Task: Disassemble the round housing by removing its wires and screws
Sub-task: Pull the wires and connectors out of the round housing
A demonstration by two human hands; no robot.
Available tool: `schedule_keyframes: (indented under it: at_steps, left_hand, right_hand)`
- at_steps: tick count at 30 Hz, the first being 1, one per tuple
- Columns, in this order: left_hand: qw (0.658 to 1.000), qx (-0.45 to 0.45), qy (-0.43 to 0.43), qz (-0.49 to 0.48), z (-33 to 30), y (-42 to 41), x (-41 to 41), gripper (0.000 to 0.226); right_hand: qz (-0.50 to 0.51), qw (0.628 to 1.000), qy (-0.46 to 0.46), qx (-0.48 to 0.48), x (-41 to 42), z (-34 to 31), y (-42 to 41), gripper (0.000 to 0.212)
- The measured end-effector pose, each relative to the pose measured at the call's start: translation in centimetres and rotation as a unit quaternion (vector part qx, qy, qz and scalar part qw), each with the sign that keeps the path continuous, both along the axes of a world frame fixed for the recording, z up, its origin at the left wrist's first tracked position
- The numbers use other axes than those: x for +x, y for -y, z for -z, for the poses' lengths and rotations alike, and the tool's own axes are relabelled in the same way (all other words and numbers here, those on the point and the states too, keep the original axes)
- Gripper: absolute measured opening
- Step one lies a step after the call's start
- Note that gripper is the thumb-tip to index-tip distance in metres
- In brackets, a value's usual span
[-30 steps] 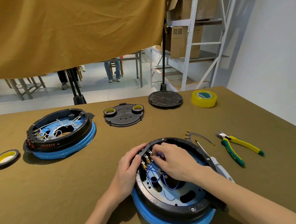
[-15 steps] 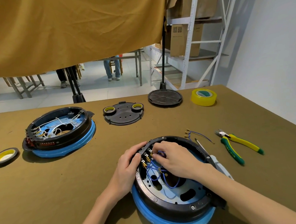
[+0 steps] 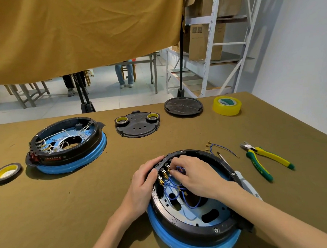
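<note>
Blue wires (image 3: 173, 187) sit inside the round housing (image 3: 194, 215) on the desk (image 3: 68, 204) near its front edge. Left hand (image 3: 143, 181) grips the rim; right hand (image 3: 195, 177) pinches a wire at the terminals. Yanking could snap a connector, or tip the housing if that grip slackens.

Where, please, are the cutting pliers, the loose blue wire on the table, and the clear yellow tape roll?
cutting pliers (image 3: 263, 159): head view, on the yellow-green handles.
loose blue wire (image 3: 223, 148): head view, mid-length of the strand.
clear yellow tape roll (image 3: 226, 108): head view, on its outer side wall.
</note>
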State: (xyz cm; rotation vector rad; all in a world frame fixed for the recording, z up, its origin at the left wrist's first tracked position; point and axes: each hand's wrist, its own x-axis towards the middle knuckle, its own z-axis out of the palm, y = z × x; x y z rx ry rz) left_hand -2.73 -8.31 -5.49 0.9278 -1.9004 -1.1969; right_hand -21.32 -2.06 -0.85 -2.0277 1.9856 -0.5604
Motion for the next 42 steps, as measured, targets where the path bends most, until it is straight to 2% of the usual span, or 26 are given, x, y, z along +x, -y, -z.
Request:
schedule_keyframes:
  at_steps: [15, 29, 37, 40, 42]
  left_hand:
    - [1.000, -0.011, 0.003, -0.008, 0.0, 0.0, 0.0, 0.047]
    - [1.000, 0.006, -0.001, -0.005, -0.1, -0.1, -0.1, 0.047]
    - [1.000, 0.019, -0.004, -0.001, -0.3, -0.4, -0.1, 0.047]
    - [1.000, 0.023, -0.006, -0.002, -0.3, -0.4, -0.1, 0.047]
    - [1.000, 0.025, -0.006, -0.003, -0.3, -0.4, -0.1, 0.047]
  right_hand:
    - [-0.007, 1.000, -0.007, -0.014, -0.2, -0.1, -0.2, 0.013]
    - [-0.028, 0.997, 0.063, -0.024, -0.8, 0.0, -0.4, 0.012]
    - [-0.001, 0.994, 0.106, -0.037, -1.5, 0.2, -0.6, 0.007]
    - [0.042, 0.981, 0.173, -0.078, -1.8, 0.1, -0.4, 0.004]
    - [0.076, 0.981, 0.155, -0.084, -2.0, 0.1, -0.2, 0.005]
